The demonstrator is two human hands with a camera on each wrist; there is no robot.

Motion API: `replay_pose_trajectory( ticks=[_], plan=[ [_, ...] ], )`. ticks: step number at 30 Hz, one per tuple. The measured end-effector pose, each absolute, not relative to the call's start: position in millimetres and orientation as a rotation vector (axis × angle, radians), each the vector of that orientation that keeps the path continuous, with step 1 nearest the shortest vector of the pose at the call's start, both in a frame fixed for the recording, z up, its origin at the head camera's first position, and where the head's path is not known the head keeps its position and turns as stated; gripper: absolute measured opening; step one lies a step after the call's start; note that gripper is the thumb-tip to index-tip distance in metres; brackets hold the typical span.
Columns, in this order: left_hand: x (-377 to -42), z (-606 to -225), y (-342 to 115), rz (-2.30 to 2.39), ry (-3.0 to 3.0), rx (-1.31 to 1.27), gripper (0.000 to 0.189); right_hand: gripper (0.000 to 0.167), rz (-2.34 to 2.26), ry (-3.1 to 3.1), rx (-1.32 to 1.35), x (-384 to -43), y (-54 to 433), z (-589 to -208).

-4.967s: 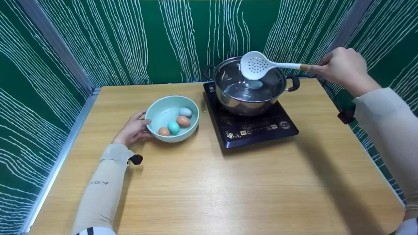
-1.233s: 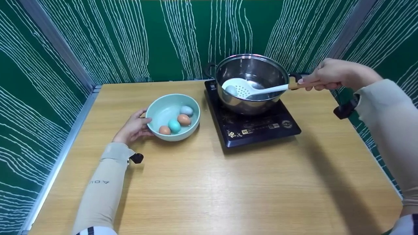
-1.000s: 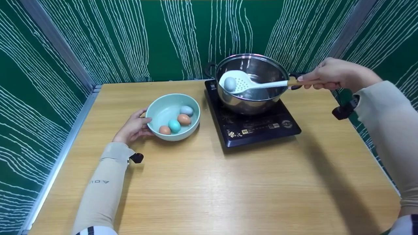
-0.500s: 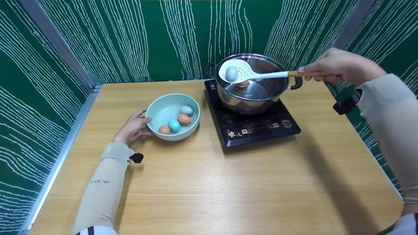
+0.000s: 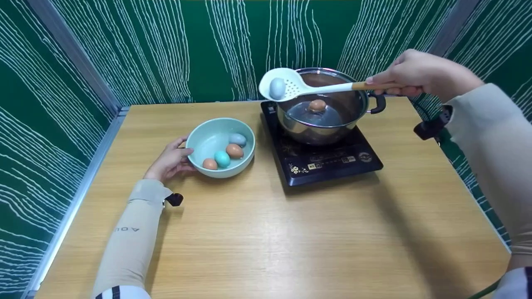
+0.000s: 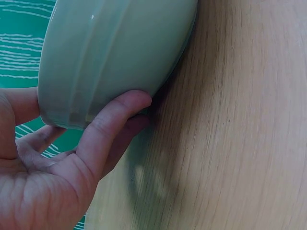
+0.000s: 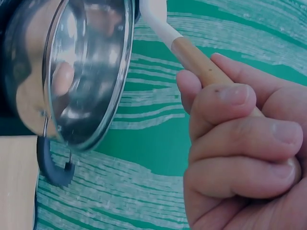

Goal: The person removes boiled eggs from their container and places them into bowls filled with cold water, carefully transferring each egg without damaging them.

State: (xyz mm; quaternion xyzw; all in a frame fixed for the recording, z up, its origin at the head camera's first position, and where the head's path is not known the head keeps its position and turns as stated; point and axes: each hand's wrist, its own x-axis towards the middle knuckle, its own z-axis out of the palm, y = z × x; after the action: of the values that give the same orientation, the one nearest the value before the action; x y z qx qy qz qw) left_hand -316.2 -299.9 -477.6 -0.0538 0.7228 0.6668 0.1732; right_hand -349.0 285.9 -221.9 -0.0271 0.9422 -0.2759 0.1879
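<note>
My right hand point(image 5: 419, 74) grips the wooden handle of a white skimmer point(image 5: 297, 87), fingers curled round it in the right wrist view. A pale blue egg point(image 5: 277, 88) lies in the skimmer's perforated bowl, over the left rim of the steel pot point(image 5: 316, 135). Inside the pot, a brown egg point(image 5: 317, 105) sits in clear liquid. My left hand point(image 5: 170, 161) holds the left side of a pale green bowl point(image 5: 203, 141), thumb at the rim and fingers against its outer wall. In that bowl are a bluish egg point(image 5: 237, 139), a turquoise egg point(image 5: 222, 158) and two brown eggs point(image 5: 235, 150).
The pot stands on a black induction cooker point(image 5: 332, 166) to the bowl's right. A black pot handle point(image 5: 378, 104) sticks out below my right hand. Green walls point(image 5: 224, 50) with white streaks enclose the wooden table point(image 5: 266, 232) at the back and sides.
The skimmer first hovered over the pot, dipped in, then rose with the pale blue egg and moved left to the rim. The brown egg in the pot came into sight. My left hand stayed put.
</note>
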Motion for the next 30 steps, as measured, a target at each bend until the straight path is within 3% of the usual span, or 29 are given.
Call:
replay_pose_trajectory(
  ticks=[17,30],
  plan=[
    [-316,-478,-300,1.896,2.043,-0.151,0.064,0.035,-0.819,2.527,-0.241,-339,220,-250],
    [-316,-480,-300,1.913,2.052,-0.154,0.062,0.037,-0.865,2.510,-0.338,-330,198,-293]
  ],
)
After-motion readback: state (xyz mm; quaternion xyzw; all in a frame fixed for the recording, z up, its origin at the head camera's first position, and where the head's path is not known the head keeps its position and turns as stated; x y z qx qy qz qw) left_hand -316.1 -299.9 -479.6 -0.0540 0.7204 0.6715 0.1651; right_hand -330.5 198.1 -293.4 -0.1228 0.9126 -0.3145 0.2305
